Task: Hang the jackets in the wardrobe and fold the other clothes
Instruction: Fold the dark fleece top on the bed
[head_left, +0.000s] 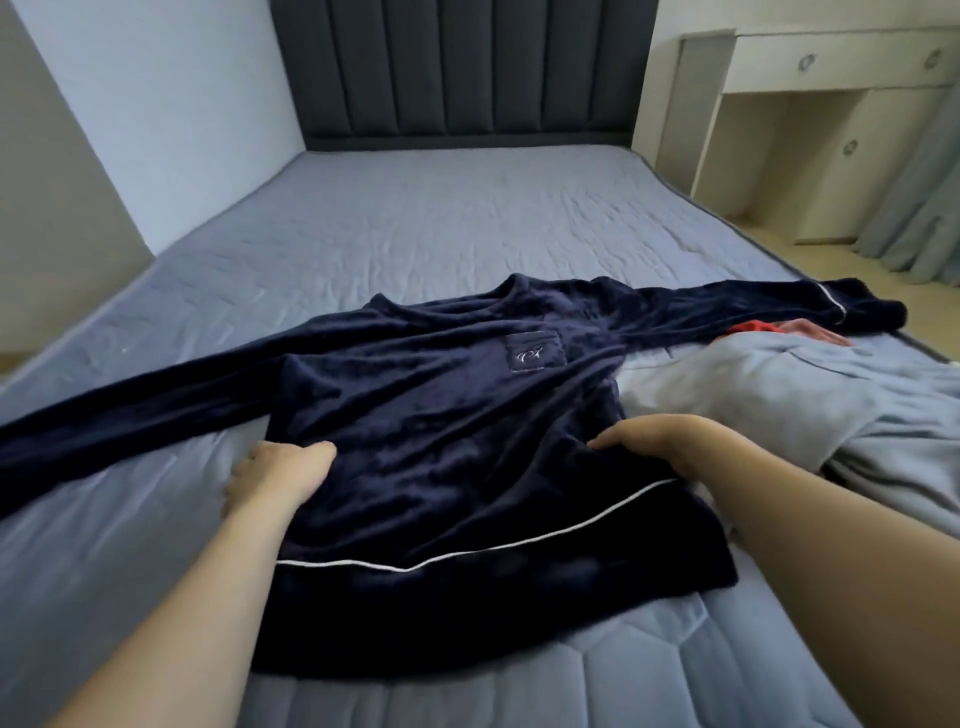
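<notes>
Both hands grip one navy top (447, 415) spread on the blue mattress (415, 223): left hand (280, 473) pinching its left side, right hand (660, 441) its right. Beyond the right hand lie one pale blue garment (810, 395) and one red (753, 328), with a dark headboard (457, 67) and white cabinet (831, 104) behind.

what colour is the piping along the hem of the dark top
White, a thin line on the navy top, seen in the head view.
</notes>
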